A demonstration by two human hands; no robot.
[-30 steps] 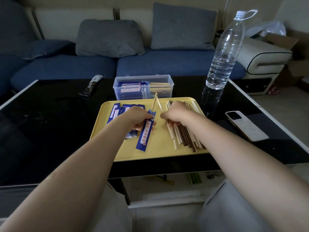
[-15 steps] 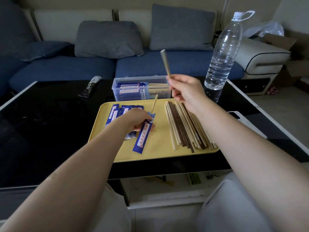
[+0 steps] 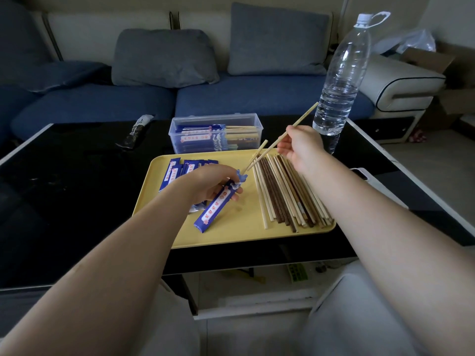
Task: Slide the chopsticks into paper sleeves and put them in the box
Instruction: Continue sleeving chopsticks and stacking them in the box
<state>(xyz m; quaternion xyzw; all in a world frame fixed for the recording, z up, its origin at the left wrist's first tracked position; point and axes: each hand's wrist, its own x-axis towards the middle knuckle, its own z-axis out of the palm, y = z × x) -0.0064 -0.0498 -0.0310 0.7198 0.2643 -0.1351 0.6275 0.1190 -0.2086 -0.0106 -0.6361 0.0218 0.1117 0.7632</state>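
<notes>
My left hand (image 3: 205, 185) grips a blue paper sleeve (image 3: 216, 205) lying slanted on the yellow tray (image 3: 239, 235). One pale chopstick (image 3: 258, 155) sticks out of the sleeve's top end. My right hand (image 3: 299, 146) pinches a second pale chopstick (image 3: 299, 122), its lower tip pointing down at the sleeve's mouth. A row of loose light and dark chopsticks (image 3: 285, 191) lies on the tray's right half. More blue sleeves (image 3: 180, 169) are piled at the tray's far left. Behind the tray stands the clear plastic box (image 3: 214, 134) holding sleeved chopsticks.
A tall water bottle (image 3: 341, 80) stands on the black table (image 3: 64, 188) right of the box. A white phone (image 3: 362, 173) lies behind my right forearm. A dark wrapped object (image 3: 135, 131) rests at the table's far left. A blue sofa runs behind.
My right hand picked one chopstick from the row, raised it upright, then tilted it down so its tip points at the sleeve mouth. My left hand kept holding the sleeve.
</notes>
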